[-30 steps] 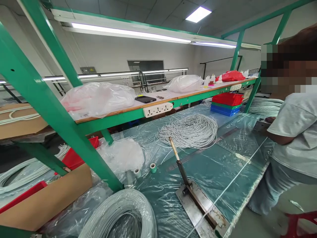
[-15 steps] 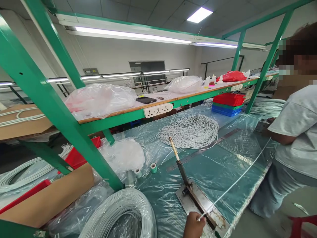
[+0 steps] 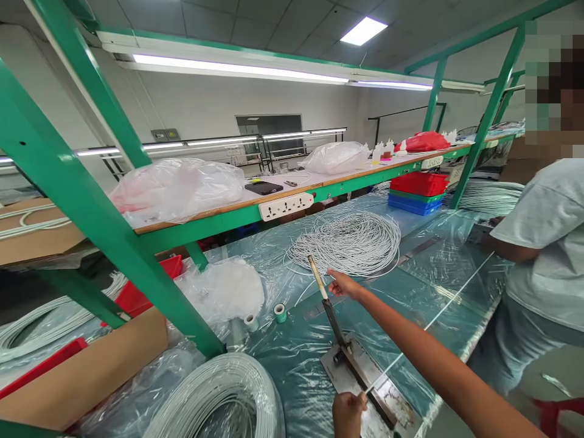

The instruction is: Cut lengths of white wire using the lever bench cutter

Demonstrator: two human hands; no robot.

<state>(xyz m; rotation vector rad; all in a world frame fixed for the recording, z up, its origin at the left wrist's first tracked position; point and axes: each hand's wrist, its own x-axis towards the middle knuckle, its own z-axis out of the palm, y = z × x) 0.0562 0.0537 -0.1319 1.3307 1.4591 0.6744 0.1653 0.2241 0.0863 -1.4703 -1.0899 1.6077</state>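
L hand point(image 3: 349, 413) pinches wht cable point(image 3: 449, 303), which runs across lever cutter point(image 3: 354, 367) on plastic-covered tabletop point(image 3: 292, 359) twd co-worker point(image 3: 542, 237). R hand point(image 3: 343, 285): grip loosely spread, just beside cutter's handle point(image 3: 318, 278), not touching; R forearm point(image 3: 424, 347) crosses over cable. Big loose coil point(image 3: 344, 243) behind handle; neat coil point(image 3: 264, 398) L of cutter, nr green post point(image 3: 150, 267). 2 tape rolls point(image 3: 280, 312) btwn post & handle, clear bag point(image 3: 232, 286) behind 'em. Stacked bins point(image 3: 417, 184) farther back, red/blue.

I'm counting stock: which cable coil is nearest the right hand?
The loose, tangled coil just beyond the right hand; the other coils look neater and lie farther off.
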